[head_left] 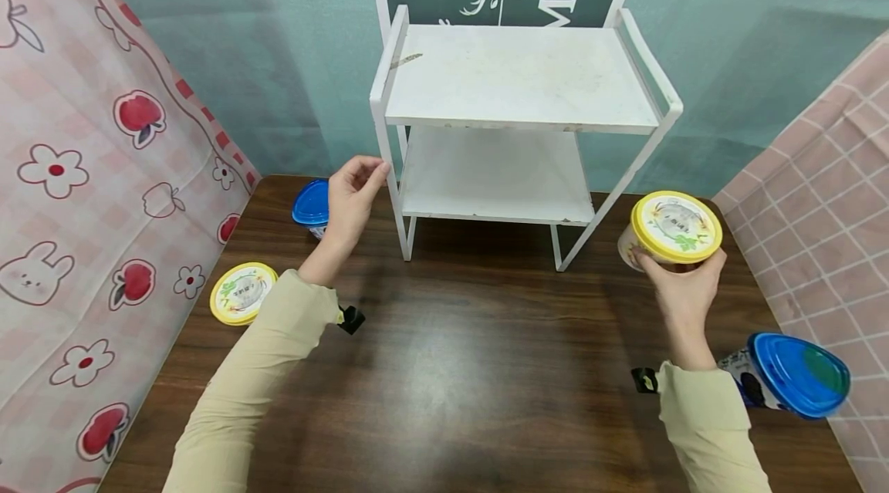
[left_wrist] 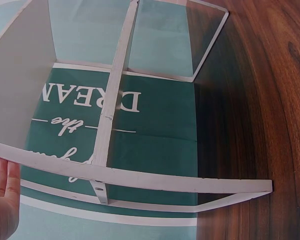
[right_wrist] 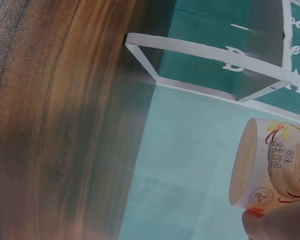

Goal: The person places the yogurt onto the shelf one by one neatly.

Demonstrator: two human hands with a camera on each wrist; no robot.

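Observation:
My right hand point(head_left: 687, 292) grips a round cream-coloured paper tub with a yellow lid point(head_left: 677, 227), right of the shelf. In the right wrist view, the printed side and pale base of the tub point(right_wrist: 277, 165) show, raised off the table. A white two-tier shelf rack point(head_left: 500, 173) stands at the back. My left hand point(head_left: 350, 196) is at its left front post, thumb and fingers bent together there. In the left wrist view, the fingers point(left_wrist: 2, 175) of that hand reach behind the white frame; the thumb is hidden.
A yellow-lidded tub point(head_left: 243, 292) stands left, partly behind my left sleeve. A blue-lidded tub point(head_left: 310, 204) sits behind my left hand, and another blue-lidded tub point(head_left: 799, 373) is beside my right forearm. Patterned cloths point(head_left: 83, 207) border the brown table point(head_left: 444, 377).

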